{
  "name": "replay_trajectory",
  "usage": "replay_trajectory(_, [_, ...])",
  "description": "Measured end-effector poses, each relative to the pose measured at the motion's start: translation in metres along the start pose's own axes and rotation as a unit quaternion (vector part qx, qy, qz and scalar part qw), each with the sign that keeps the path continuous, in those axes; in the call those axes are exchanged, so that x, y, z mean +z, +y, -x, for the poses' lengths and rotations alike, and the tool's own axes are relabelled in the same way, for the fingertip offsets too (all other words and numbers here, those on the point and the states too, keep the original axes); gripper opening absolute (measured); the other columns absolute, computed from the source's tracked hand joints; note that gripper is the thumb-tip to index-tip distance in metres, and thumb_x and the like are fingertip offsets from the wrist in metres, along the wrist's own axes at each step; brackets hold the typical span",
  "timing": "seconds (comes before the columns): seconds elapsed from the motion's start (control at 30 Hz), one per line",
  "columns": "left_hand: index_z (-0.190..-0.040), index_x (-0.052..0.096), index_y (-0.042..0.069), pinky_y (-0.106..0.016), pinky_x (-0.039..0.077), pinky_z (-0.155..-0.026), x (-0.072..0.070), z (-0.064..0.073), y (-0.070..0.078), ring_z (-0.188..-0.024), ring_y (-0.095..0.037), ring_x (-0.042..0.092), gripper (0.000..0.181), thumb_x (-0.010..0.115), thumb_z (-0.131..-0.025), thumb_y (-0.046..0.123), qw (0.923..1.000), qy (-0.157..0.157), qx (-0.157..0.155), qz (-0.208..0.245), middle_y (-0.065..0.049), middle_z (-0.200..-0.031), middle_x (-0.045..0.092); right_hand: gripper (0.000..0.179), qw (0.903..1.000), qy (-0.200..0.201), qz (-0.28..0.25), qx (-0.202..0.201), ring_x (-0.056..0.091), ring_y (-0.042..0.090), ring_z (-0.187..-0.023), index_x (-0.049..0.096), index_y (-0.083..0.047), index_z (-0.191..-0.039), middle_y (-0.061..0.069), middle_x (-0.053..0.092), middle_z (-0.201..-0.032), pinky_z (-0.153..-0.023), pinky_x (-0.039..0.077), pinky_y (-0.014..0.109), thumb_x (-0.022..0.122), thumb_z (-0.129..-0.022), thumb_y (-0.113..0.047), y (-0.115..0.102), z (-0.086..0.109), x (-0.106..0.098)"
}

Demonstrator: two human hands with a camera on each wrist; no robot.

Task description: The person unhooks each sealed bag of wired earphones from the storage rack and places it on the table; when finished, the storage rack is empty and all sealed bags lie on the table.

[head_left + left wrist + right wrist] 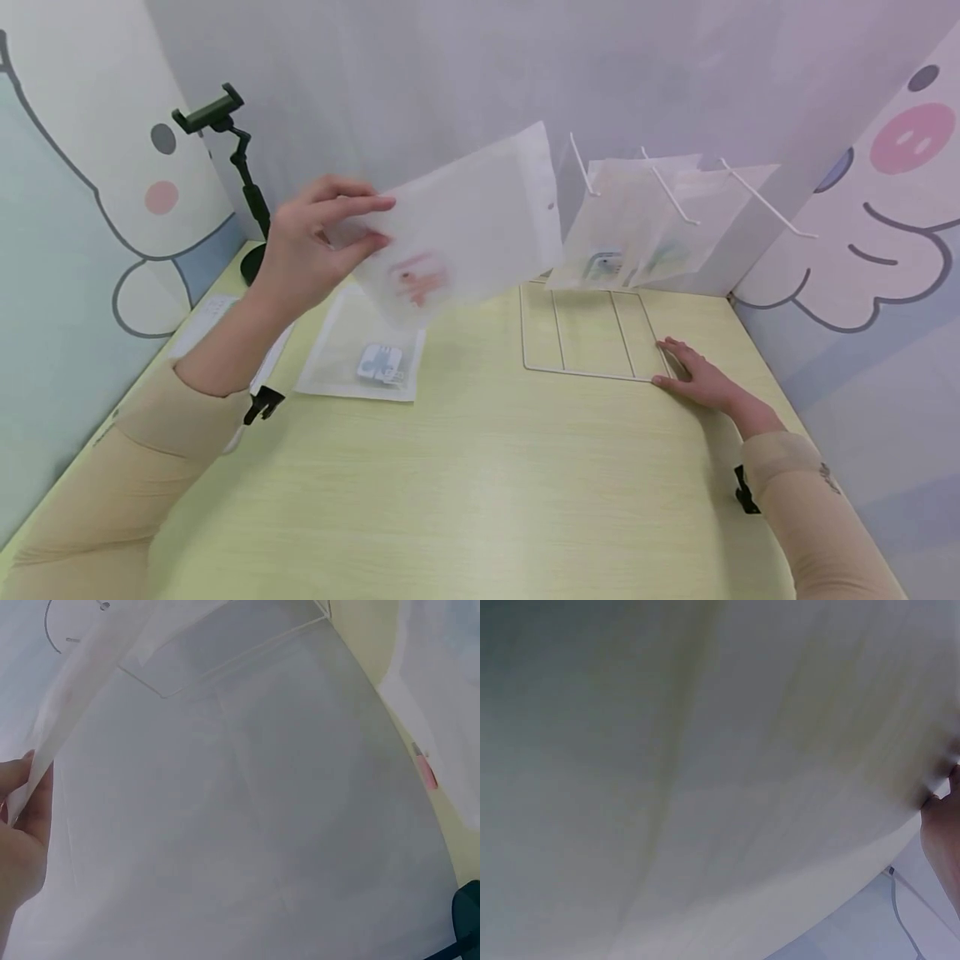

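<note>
My left hand [318, 242] pinches the lower left end of a translucent white bag [480, 217] between thumb and fingers. A red shape shows through the bag, held in the air left of a white wire rack [587, 373]. In the left wrist view the same bag [75, 697] is seen edge-on. My right hand [701, 379] rests on the table, its thumb and fingertips touching the front right corner of the rack's base. Similar bags [600, 225] hang on the rack's middle and right prongs; the left prong [585, 167] carries none.
Another translucent bag [337, 350] with a blue-and-white item lies flat on the table, left of centre. A black phone stand [255, 200] stands at the back left. White paper [198, 325] lies partly behind my left forearm. Printed walls [885, 250] border the table.
</note>
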State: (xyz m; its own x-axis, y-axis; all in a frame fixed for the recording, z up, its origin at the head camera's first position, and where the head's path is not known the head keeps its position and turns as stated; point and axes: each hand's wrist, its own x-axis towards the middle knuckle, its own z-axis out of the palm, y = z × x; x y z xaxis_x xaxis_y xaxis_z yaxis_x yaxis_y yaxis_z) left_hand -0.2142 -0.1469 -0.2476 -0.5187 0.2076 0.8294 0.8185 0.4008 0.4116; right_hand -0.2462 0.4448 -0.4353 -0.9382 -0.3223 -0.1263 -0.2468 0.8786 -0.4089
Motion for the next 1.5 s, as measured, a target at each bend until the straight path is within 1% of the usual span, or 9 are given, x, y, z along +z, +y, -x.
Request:
replay_trajectory(0.3, [-0.104,0.074,0.007,-0.017,0.031,-0.051,-0.003,0.038,0.005,-0.093,-0.001,0.053,0.036,0.079,-0.07,-0.003,0.9964,-0.022,-0.075,-0.034,-0.005,-0.103,0.065,0.078,1.0,-0.003,0.001,0.004,0.01,0.051,-0.137,0.023,-0.003,-0.148,0.029,0.012,-0.153,-0.102,0.013,0.069,0.062,-0.09,-0.037,-0.002,0.001,-0.001])
replay_trajectory(0.5, [-0.105,0.074,0.008,-0.016,0.033,-0.051,-0.001,0.064,0.008,-0.097,0.001,0.052,0.036,0.08,-0.07,-0.001,0.989,-0.034,-0.139,-0.038,-0.001,-0.105,0.064,0.078,1.0,-0.003,0.002,0.007,0.01,0.051,-0.137,0.023,-0.003,-0.148,0.029,0.011,-0.153,-0.103,0.013,0.069,0.062,-0.09,-0.038,-0.002,0.001,-0.001])
replay_trajectory(0.67, [-0.105,0.073,0.009,-0.009,0.039,-0.067,0.001,0.086,0.008,-0.1,-0.002,0.053,0.036,0.08,-0.071,0.001,0.9805,-0.047,-0.189,-0.022,-0.001,-0.106,0.064,0.078,1.0,-0.003,0.003,0.007,0.01,0.051,-0.137,0.023,-0.002,-0.148,0.029,0.011,-0.153,-0.103,0.013,0.069,0.062,-0.09,-0.038,-0.002,0.001,-0.001])
replay_trajectory(0.9, [-0.109,0.072,0.013,-0.004,0.034,-0.087,0.009,0.122,0.007,-0.11,-0.016,0.052,0.037,0.08,-0.074,0.009,0.9603,-0.089,-0.264,-0.019,-0.001,-0.11,0.063,0.078,1.0,-0.002,0.007,0.007,0.011,0.052,-0.137,0.023,-0.003,-0.148,0.028,0.012,-0.153,-0.102,0.013,0.07,0.062,-0.09,-0.038,-0.002,0.001,-0.001])
replay_trajectory(1.03, [-0.112,0.07,0.012,-0.001,0.031,-0.09,0.015,0.136,0.006,-0.112,-0.021,0.053,0.04,0.08,-0.073,0.008,0.9526,-0.111,-0.282,-0.02,-0.002,-0.112,0.062,0.078,0.9999,-0.003,0.007,0.007,0.011,0.052,-0.137,0.023,-0.003,-0.148,0.029,0.012,-0.153,-0.102,0.013,0.07,0.061,-0.09,-0.038,-0.002,0.002,-0.001])
replay_trajectory(1.2, [-0.113,0.069,0.011,0.0,0.031,-0.089,0.02,0.141,0.006,-0.111,-0.023,0.054,0.043,0.08,-0.072,0.004,0.9481,-0.13,-0.288,-0.033,-0.002,-0.113,0.061,0.079,0.9999,-0.003,0.004,0.008,0.011,0.053,-0.136,0.022,-0.003,-0.148,0.029,0.011,-0.153,-0.102,0.013,0.07,0.061,-0.09,-0.039,-0.002,0.001,-0.001])
replay_trajectory(1.37, [-0.114,0.068,0.008,-0.03,0.047,-0.093,0.024,0.144,0.005,-0.108,-0.027,0.056,0.043,0.079,-0.073,0.003,0.9394,-0.172,-0.29,-0.06,-0.006,-0.112,0.061,0.079,0.9999,-0.003,0.007,0.008,0.012,0.053,-0.136,0.022,-0.003,-0.148,0.029,0.012,-0.153,-0.102,0.012,0.07,0.061,-0.09,-0.039,-0.001,0.001,0.0])
replay_trajectory(1.43, [-0.115,0.068,0.008,-0.043,0.047,-0.091,0.026,0.145,0.003,-0.109,-0.028,0.056,0.044,0.079,-0.073,0.003,0.9317,-0.198,-0.298,-0.063,-0.008,-0.113,0.062,0.079,1.0,-0.002,0.006,0.006,0.011,0.053,-0.136,0.023,-0.002,-0.148,0.029,0.012,-0.152,-0.102,0.012,0.07,0.061,-0.09,-0.038,-0.001,0.0,0.0])
replay_trajectory(1.5, [-0.116,0.068,0.01,-0.045,0.047,-0.092,0.027,0.146,0.001,-0.111,-0.029,0.057,0.044,0.079,-0.073,0.004,0.9198,-0.23,-0.312,-0.06,-0.008,-0.114,0.063,0.079,1.0,-0.001,0.005,0.004,0.012,0.053,-0.136,0.023,-0.002,-0.148,0.029,0.012,-0.152,-0.102,0.012,0.07,0.062,-0.09,-0.038,0.0,0.0,0.0])
